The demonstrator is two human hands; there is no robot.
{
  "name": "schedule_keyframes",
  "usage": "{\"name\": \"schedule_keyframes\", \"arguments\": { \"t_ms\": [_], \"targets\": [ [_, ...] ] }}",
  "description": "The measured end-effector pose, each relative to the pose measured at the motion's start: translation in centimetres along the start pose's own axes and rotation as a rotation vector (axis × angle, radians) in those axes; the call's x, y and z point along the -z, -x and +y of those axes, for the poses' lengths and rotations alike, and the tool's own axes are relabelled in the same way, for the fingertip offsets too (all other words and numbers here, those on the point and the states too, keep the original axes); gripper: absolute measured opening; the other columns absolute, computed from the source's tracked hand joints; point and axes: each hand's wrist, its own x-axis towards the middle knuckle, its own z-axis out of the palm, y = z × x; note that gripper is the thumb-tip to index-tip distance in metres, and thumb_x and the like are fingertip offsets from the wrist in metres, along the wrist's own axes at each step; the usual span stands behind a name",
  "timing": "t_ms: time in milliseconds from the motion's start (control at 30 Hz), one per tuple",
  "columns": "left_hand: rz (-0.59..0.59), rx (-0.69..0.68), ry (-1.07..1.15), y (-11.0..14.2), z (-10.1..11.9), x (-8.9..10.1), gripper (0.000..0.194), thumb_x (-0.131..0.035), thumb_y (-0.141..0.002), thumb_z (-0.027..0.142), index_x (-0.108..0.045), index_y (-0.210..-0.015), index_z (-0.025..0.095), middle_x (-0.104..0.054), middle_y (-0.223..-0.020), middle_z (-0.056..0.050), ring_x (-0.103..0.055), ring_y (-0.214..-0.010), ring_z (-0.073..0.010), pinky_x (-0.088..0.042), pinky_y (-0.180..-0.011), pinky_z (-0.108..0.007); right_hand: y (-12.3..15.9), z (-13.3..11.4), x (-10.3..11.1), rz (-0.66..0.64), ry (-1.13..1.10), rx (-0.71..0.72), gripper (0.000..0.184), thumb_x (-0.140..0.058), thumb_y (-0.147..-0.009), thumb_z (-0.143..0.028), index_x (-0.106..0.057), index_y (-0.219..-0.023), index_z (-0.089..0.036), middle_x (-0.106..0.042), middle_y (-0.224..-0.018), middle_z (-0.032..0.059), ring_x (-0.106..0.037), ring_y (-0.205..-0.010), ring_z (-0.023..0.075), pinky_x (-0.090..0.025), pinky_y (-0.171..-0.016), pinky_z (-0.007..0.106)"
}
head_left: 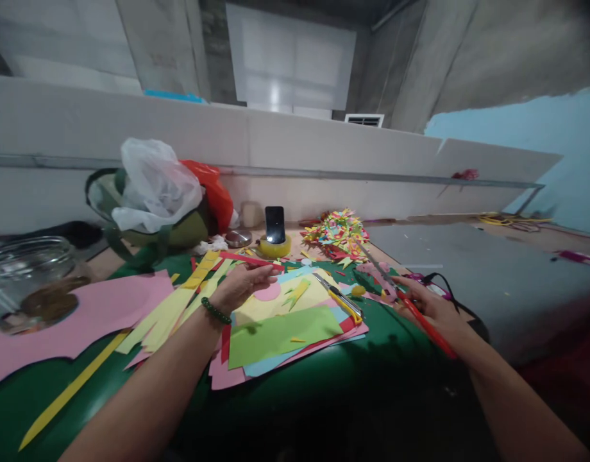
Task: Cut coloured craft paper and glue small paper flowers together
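My left hand (pixel 244 282), with a green bead bracelet at the wrist, is closed on a red paper strip (pixel 237 258) over the table. My right hand (pixel 429 305) grips red-handled scissors (pixel 432 330), their blades pointing up and away to the left. Below and between the hands lies a stack of coloured paper, with a green sheet (pixel 280 337) on top near me. On the stack rest a yellow utility knife (pixel 342 299) and small yellow-green paper cuttings (pixel 297 294). Yellow paper strips (pixel 165 314) fan out left of my left hand.
A heap of colourful paper scraps (pixel 338 234) sits at the back. Nearby, a phone (pixel 275 224) stands at a yellow tape roll (pixel 276 248). At left are a bag (pixel 179 228) with white plastic, glass jars (pixel 30 276) and pink paper (pixel 117 308). A grey panel (pixel 506 282) lies right.
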Motion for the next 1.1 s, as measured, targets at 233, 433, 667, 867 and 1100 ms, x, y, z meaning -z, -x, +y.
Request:
{"name": "schedule_keyframes", "arguments": {
  "t_ms": [233, 433, 667, 867, 1100],
  "targets": [
    [-0.057, 0.017, 0.069, 1.0, 0.7, -0.7, 0.006, -0.076, -0.073, 0.018, -0.073, -0.074, 0.013, -0.076, -0.081, -0.007, -0.067, -0.067, -0.0114, -0.052, -0.065, -0.020, 1.0, -5.2, -2.1, -0.383, -0.160, 0.099, 0.086, -0.061, -0.073, -0.062, -0.041, -0.141, -0.014, -0.052, -0.136, 0.0167, -0.050, -0.123, 0.0346, -0.044, -0.100, 0.043],
    [-0.129, 0.028, 0.074, 1.2, 0.5, -0.9, 0.008, -0.075, -0.075, 0.020, -0.073, -0.079, 0.013, -0.076, -0.086, -0.008, -0.068, -0.070, -0.0123, -0.051, -0.065, -0.021, 0.1, -6.0, -4.5, -0.386, -0.030, 0.153, 0.080, -0.054, -0.080, -0.060, -0.038, -0.145, -0.016, -0.047, -0.142, 0.0169, -0.046, -0.127, 0.0345, -0.037, -0.105, 0.049],
    [-0.180, 0.040, 0.044, 1.2, -0.1, -1.3, 0.016, -0.078, -0.071, 0.027, -0.073, -0.078, 0.013, -0.075, -0.082, -0.009, -0.068, -0.072, -0.0141, -0.050, -0.069, -0.023, -0.2, -7.2, -5.3, -0.440, -0.085, 0.229, 0.081, -0.052, -0.079, -0.066, -0.043, -0.142, -0.015, -0.047, -0.142, 0.0180, -0.044, -0.129, 0.0359, -0.034, -0.107, 0.052],
    [-0.188, 0.031, 0.035, 1.4, -0.2, -1.5, 0.022, -0.082, -0.065, 0.031, -0.073, -0.074, 0.012, -0.075, -0.082, -0.011, -0.068, -0.074, -0.0160, -0.050, -0.074, -0.027, -0.2, -7.6, -6.0, -0.439, -0.112, 0.241, 0.081, -0.050, -0.079, -0.068, -0.047, -0.140, -0.014, -0.049, -0.140, 0.0178, -0.047, -0.127, 0.0360, -0.036, -0.106, 0.050],
    [-0.230, 0.004, 0.027, 1.3, -0.5, -1.4, 0.029, -0.083, -0.062, 0.036, -0.075, -0.077, 0.013, -0.076, -0.087, -0.012, -0.069, -0.080, -0.0192, -0.050, -0.077, -0.029, -0.4, -7.4, -6.5, -0.432, -0.158, 0.283, 0.081, -0.044, -0.082, -0.071, -0.047, -0.139, -0.014, -0.057, -0.130, 0.0162, -0.056, -0.115, 0.0327, -0.044, -0.099, 0.045]
  ]
}}
